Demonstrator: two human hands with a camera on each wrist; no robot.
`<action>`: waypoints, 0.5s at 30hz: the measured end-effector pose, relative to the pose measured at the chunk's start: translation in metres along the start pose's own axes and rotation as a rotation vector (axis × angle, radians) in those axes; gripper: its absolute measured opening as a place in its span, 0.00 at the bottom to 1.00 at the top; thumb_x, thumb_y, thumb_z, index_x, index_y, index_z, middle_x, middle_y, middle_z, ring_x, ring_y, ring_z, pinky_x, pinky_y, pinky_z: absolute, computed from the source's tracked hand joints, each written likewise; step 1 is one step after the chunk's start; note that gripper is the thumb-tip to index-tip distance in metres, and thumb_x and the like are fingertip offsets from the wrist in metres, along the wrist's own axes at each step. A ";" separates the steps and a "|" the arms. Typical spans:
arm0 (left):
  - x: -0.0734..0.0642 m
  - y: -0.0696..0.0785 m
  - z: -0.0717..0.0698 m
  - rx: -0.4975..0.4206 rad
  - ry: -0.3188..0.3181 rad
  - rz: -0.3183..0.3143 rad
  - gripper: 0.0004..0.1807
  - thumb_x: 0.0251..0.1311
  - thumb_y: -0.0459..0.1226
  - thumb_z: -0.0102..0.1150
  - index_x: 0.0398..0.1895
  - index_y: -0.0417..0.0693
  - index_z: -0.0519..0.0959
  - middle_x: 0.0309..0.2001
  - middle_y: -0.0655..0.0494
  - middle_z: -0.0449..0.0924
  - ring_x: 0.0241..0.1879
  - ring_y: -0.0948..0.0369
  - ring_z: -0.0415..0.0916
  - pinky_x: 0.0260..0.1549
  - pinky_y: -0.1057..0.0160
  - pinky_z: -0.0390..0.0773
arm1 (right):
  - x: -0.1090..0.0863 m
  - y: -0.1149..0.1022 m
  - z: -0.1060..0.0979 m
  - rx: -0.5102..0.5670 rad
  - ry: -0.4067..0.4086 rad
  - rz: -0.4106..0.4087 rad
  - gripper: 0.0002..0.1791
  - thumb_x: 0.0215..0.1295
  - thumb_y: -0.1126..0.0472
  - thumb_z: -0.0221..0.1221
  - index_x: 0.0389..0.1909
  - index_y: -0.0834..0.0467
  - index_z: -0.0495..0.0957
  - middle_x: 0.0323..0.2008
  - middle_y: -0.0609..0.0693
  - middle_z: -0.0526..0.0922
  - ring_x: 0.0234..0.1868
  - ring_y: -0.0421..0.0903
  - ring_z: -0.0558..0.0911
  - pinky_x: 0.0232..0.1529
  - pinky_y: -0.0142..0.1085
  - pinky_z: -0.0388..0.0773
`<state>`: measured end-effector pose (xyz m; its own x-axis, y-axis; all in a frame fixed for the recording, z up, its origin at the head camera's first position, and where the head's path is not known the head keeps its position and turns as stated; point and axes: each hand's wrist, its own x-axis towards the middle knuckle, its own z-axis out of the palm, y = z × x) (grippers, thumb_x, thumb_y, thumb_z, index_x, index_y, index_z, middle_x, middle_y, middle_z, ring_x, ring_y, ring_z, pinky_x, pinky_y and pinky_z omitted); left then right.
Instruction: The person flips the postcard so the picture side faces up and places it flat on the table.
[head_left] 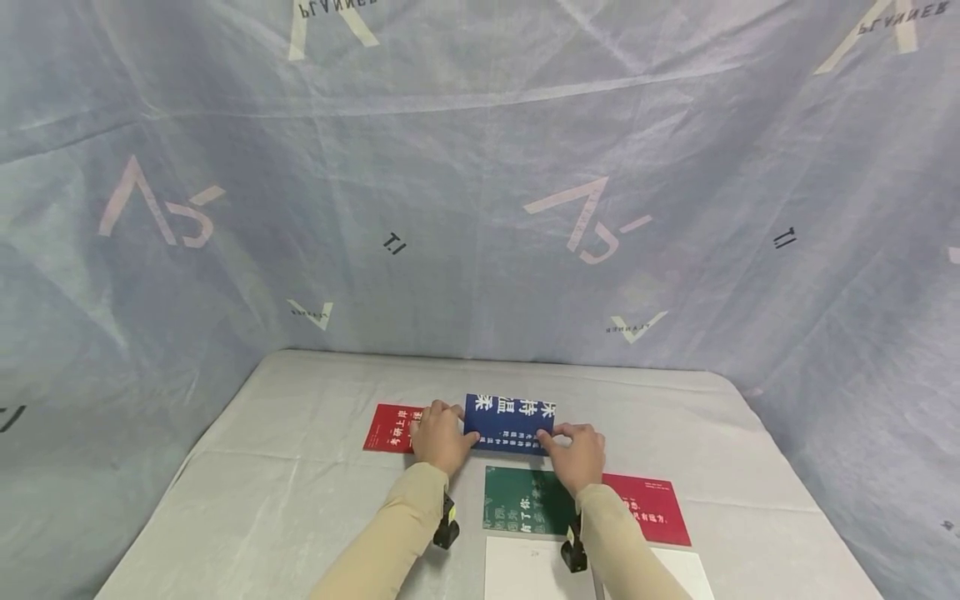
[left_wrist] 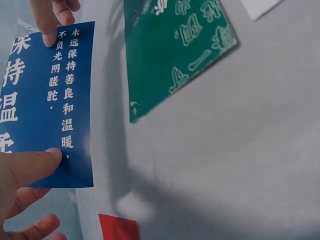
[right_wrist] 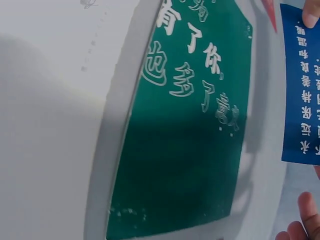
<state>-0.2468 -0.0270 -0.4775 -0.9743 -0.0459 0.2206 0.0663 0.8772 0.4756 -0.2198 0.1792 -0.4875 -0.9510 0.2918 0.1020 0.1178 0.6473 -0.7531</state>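
Observation:
A blue card [head_left: 510, 423] with white Chinese characters is held up over the white table between both hands. My left hand [head_left: 441, 435] pinches its left edge, the thumb lying on the printed face in the left wrist view. The right hand [head_left: 576, 457] pinches the opposite edge, thumb also on the front. Behind the left hand lies a red card [head_left: 388, 428], partly covered by the fingers. Below the blue card a green card [head_left: 517, 500] with white lettering lies flat, its right part behind the right wrist.
Right of the green card lies another red card [head_left: 660, 508], partly hidden by the right sleeve. Nearer the front are a white card [head_left: 517, 571] and a second white card [head_left: 686, 571]. A grey printed cloth [head_left: 465, 167] hangs behind the table [head_left: 300, 500].

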 end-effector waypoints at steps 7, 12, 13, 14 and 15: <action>-0.001 0.007 -0.005 -0.031 -0.003 0.023 0.16 0.48 0.43 0.80 0.39 0.48 0.87 0.49 0.46 0.80 0.53 0.48 0.76 0.53 0.43 0.70 | 0.000 0.000 -0.014 0.007 0.014 0.000 0.18 0.66 0.54 0.67 0.45 0.66 0.85 0.56 0.68 0.76 0.58 0.64 0.68 0.59 0.59 0.66; -0.003 0.014 -0.010 -0.035 0.004 0.047 0.15 0.47 0.41 0.80 0.38 0.49 0.87 0.48 0.47 0.80 0.52 0.49 0.77 0.52 0.44 0.71 | -0.002 -0.003 -0.025 0.037 0.002 0.009 0.19 0.66 0.54 0.66 0.48 0.67 0.85 0.58 0.69 0.74 0.60 0.64 0.66 0.61 0.62 0.65; -0.003 0.016 -0.012 -0.037 0.006 0.051 0.15 0.47 0.41 0.80 0.38 0.49 0.87 0.48 0.47 0.80 0.51 0.49 0.77 0.51 0.44 0.71 | -0.002 -0.003 -0.027 0.039 0.002 0.006 0.20 0.66 0.54 0.66 0.48 0.67 0.84 0.58 0.69 0.74 0.60 0.64 0.66 0.60 0.62 0.66; -0.004 0.017 -0.013 -0.039 0.009 0.053 0.15 0.47 0.41 0.80 0.38 0.48 0.87 0.48 0.47 0.80 0.51 0.49 0.77 0.51 0.45 0.71 | -0.002 -0.003 -0.029 0.042 -0.003 0.011 0.20 0.67 0.54 0.66 0.49 0.66 0.84 0.59 0.68 0.74 0.61 0.63 0.65 0.61 0.62 0.65; -0.004 0.018 -0.015 -0.041 0.010 0.056 0.14 0.47 0.41 0.80 0.37 0.49 0.87 0.48 0.47 0.80 0.51 0.49 0.77 0.50 0.45 0.71 | -0.003 -0.003 -0.030 0.043 -0.003 0.008 0.20 0.66 0.54 0.66 0.49 0.67 0.84 0.59 0.68 0.74 0.61 0.63 0.65 0.61 0.62 0.65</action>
<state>-0.2382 -0.0177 -0.4570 -0.9666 -0.0024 0.2563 0.1297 0.8580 0.4971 -0.2091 0.1977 -0.4660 -0.9511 0.2946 0.0934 0.1133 0.6136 -0.7814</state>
